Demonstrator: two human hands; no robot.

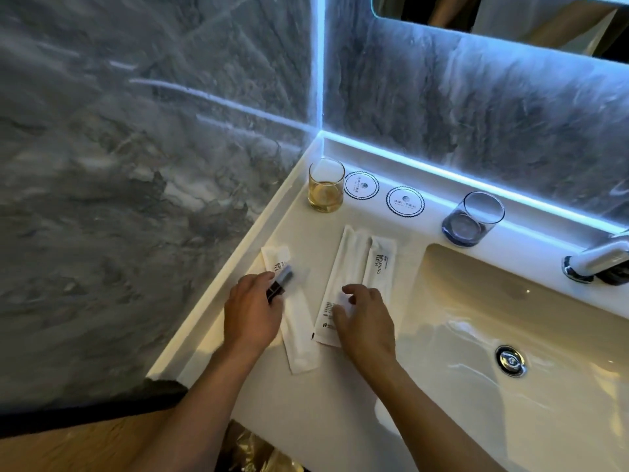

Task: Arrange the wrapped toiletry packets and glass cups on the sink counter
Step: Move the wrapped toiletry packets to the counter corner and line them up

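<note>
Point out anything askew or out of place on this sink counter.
Both round coasters sit bare: the amber glass and blue glass stand beside them instead. The left packet lies angled away from the middle pair, which overlap.

Both bare forearms reach fwd, hands low & palm-down.
L hand (pixel 253 313): fingers curled, grip closed on a small dark item w/ clear wrap. R hand (pixel 366 321): fingers spread & bent, tips down, grip loose, holding nothing.
</note>
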